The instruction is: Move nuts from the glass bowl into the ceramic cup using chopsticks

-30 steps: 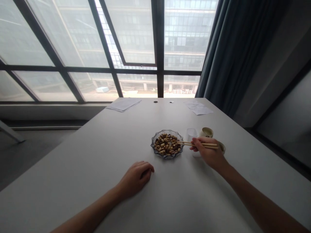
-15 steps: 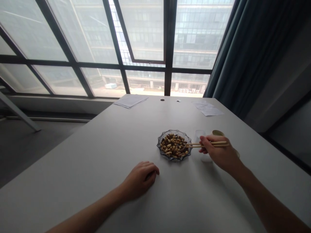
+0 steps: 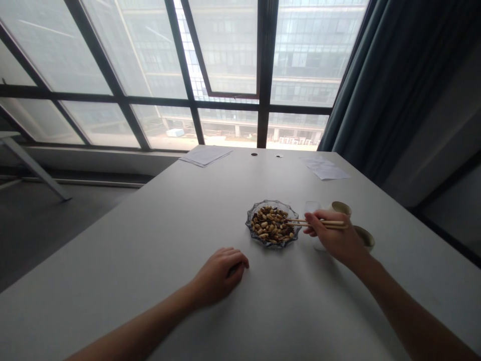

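My right hand [image 3: 336, 235] is closed around a pair of wooden chopsticks [image 3: 332, 225], held nearly level. Their tips reach over the right rim of a scalloped glass dish [image 3: 248, 231] and in among mixed nuts and seeds [image 3: 268, 226]. Whether the tips pinch a piece is too small to tell. My left hand [image 3: 221, 271] lies on the table in front of the dish, fingers curled together, with nothing seen in it. Behind and beside my right hand stand a clear container [image 3: 312, 206], a greenish cup [image 3: 341, 207] and a second greenish bowl-like vessel [image 3: 366, 237], all partly hidden.
The white table [image 3: 158, 225] runs up to a large window. Papers [image 3: 206, 155] lie at its far left, and more sheets [image 3: 326, 169] at the far right. Two small round holes sit near the back edge. A dark blue curtain [image 3: 361, 90] hangs on the right.
The view has shifted slightly, so most things appear a little further right. My right hand has moved slightly left relative to the dish, uncovering more of the greenish vessels. My left hand stays put.
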A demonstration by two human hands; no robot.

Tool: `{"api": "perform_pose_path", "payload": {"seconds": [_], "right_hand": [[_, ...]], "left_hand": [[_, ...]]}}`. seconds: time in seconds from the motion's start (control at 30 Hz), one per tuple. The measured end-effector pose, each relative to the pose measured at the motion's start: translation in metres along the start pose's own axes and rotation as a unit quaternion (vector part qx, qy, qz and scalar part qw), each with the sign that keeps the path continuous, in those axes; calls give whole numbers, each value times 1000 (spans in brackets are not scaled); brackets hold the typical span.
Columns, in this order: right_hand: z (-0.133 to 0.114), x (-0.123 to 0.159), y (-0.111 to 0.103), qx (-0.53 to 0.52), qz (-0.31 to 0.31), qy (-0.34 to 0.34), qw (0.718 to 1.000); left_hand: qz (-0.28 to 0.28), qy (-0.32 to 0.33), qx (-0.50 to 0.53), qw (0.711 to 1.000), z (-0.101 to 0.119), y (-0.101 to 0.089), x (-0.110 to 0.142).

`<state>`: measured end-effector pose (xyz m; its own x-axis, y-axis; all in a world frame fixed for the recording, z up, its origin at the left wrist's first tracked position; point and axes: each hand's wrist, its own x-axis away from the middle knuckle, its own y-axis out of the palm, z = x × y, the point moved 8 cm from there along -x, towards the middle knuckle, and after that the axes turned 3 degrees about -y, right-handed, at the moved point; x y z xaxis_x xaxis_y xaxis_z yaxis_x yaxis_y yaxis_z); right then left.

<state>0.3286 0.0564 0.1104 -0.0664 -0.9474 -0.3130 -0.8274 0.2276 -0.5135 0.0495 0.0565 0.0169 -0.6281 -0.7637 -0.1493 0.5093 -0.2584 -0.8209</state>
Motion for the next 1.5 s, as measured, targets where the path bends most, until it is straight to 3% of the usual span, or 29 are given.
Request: {"api": "perform_pose_path", "payload": {"seconds": [0.47, 0.77, 1.0, 1.1, 1.23, 1.37, 1.5], "right_hand": [[-1, 1, 1, -5, 0, -24, 1000], [2, 2, -8, -39, 63, -31, 997], [-11, 5, -30, -85, 126, -32, 988], [-33, 11, -35, -25, 82, -114, 990], [-58, 25, -16, 93, -62, -252, 961], [-54, 29, 2, 120, -124, -266, 949], [-44, 25, 12, 94, -135, -258, 952]], "left_hand": [[1, -1, 0, 1000, 1, -2, -1], [5, 4, 0, 1000, 2, -2, -1], [5, 4, 1, 1000, 2, -2, -1], [5, 1, 3, 1000, 3, -2, -1], [5, -3, 2, 1000, 3, -3, -1], [6, 0, -1, 1000, 2, -2, -1], [7, 1, 0, 1000, 2, -2, -2]]}}
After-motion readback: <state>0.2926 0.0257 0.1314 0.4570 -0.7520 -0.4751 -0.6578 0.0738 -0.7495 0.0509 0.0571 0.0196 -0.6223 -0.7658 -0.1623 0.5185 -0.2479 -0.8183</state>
